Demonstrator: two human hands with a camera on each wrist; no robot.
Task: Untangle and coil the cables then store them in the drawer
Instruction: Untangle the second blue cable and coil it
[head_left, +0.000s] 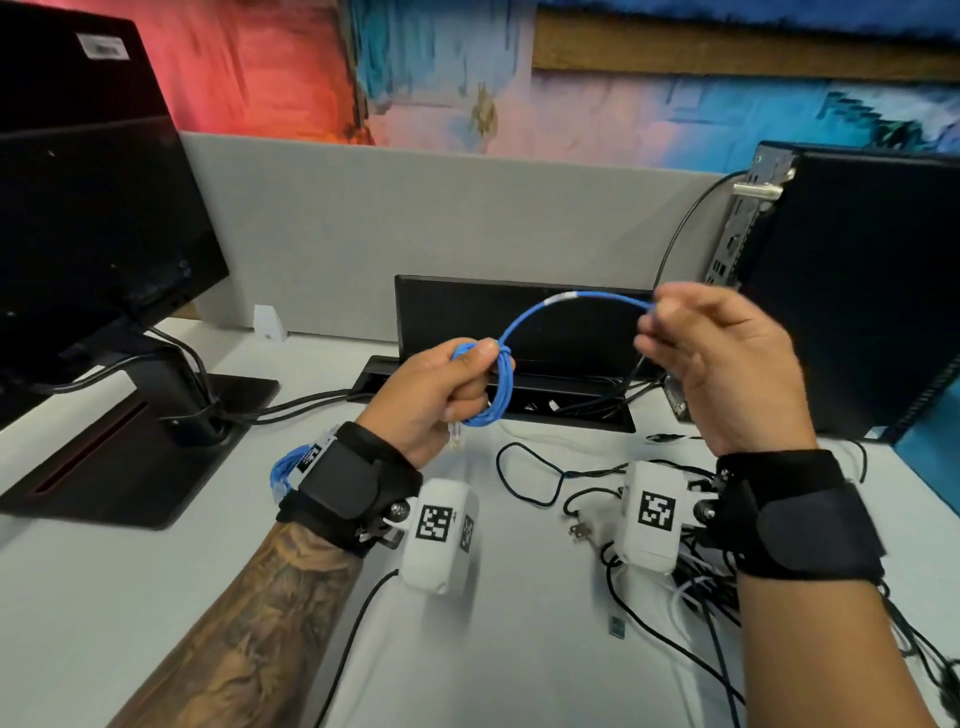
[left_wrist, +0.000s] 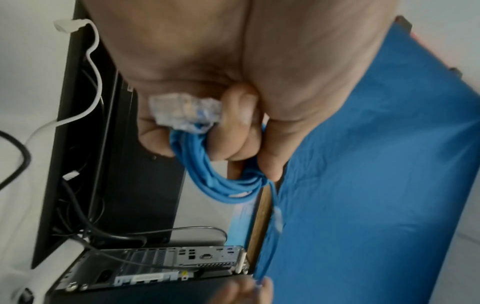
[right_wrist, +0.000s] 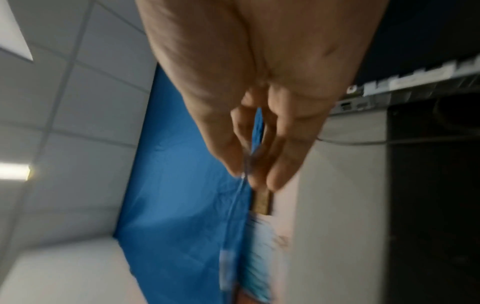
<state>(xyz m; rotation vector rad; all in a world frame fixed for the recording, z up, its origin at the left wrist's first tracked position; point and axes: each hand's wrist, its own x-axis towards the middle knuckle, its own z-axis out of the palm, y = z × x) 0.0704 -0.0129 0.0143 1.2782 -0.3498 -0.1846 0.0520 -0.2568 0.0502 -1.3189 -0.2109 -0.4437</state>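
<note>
Two hands are raised over our desk (head_left: 156, 597): our left hand (head_left: 434, 397) is curled tight round a small coil of blue cable (head_left: 496, 389), clear plug (left_wrist: 182, 112) poking out below the fingers. Our right hand (head_left: 727, 364) pinches the cable's free end, which arcs between them. Smaller black and white cables (head_left: 691, 587) lie tangled on the desk beneath the right wrist.
</note>
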